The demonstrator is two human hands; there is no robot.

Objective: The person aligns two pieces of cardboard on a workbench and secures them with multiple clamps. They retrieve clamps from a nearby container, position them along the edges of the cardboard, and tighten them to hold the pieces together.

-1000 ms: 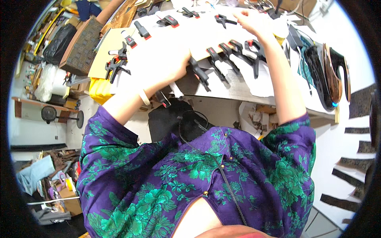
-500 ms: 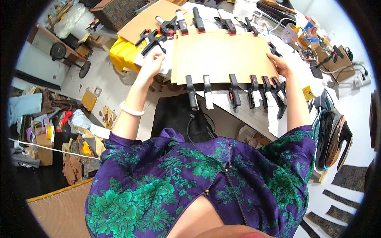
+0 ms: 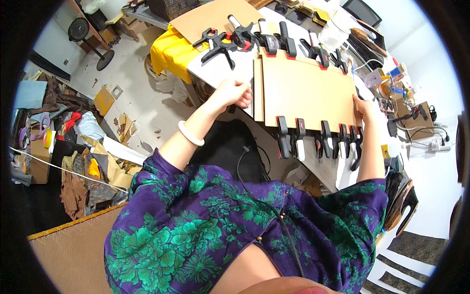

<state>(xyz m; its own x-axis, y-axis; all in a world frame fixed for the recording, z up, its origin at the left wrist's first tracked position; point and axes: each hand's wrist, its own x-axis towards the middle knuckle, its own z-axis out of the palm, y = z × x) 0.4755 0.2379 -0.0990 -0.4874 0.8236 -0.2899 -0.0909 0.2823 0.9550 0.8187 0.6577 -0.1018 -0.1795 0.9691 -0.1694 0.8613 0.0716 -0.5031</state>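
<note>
A flat tan board (image 3: 308, 88), stacked on another sheet that shows along its left side, lies on the worktable with clamps along its near and far edges. My right hand (image 3: 363, 106) grips the board's right edge. Just off the left edge is my left hand (image 3: 235, 93), its fingers curled closed; whatever they hold, if anything, is hidden. Black spring clamps with pale handles, such as this clamp (image 3: 282, 137), hang over the near edge. Along the far edge sit more black clamps with red pads, among them this clamp (image 3: 287, 39). A loose spring clamp (image 3: 220, 50) rests beyond my left hand.
Another tan sheet (image 3: 210, 22) and a yellow cloth (image 3: 171, 54) lie at the far left of the table. A white tub (image 3: 334, 32) and cluttered supplies stand at the far right. A black cable (image 3: 240, 169) hangs before me. Fabric scraps (image 3: 81, 181) are heaped at left.
My left hand has moved right, from beside the loose clamps to the board's left edge. The view has shifted, so the table appears farther right and lower. My right hand still grips the board.
</note>
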